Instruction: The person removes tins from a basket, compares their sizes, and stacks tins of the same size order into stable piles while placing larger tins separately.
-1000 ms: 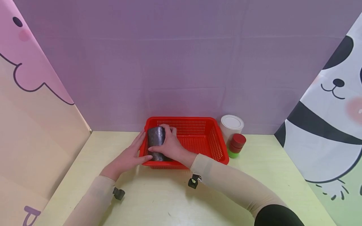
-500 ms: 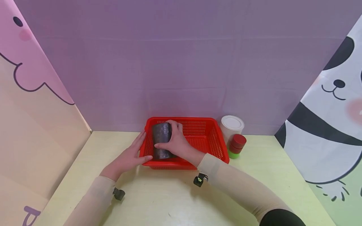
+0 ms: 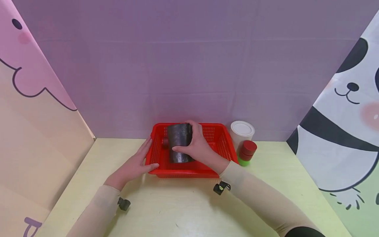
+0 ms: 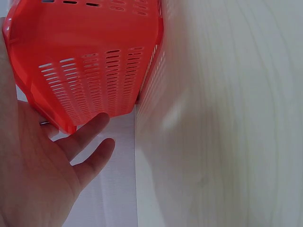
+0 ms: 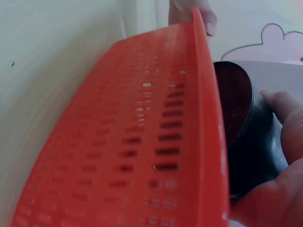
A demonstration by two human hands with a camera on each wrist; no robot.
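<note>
A dark, mottled cylindrical can is gripped from its right side by my right hand, thumb across its near face and fingers behind its far end. The can is over the red plastic basket. In the right wrist view the can's hollow open end shows just past the basket's rim. My left hand rests at the basket's left front corner, thumb on the front rim and straight fingers along the left side. Those fingers spread beside the slotted wall in the left wrist view. A small red object lies in the basket left of the can.
Right of the basket stands a white lidded canister. Before it is a small container with a red top and green base. The pale wooden table reaches toward me. A purple cloth backdrop rises close behind the basket.
My right hand has carried the can right and up from the basket's left end toward its middle, uncovering the small red object. The left hand and basket have stayed put.
</note>
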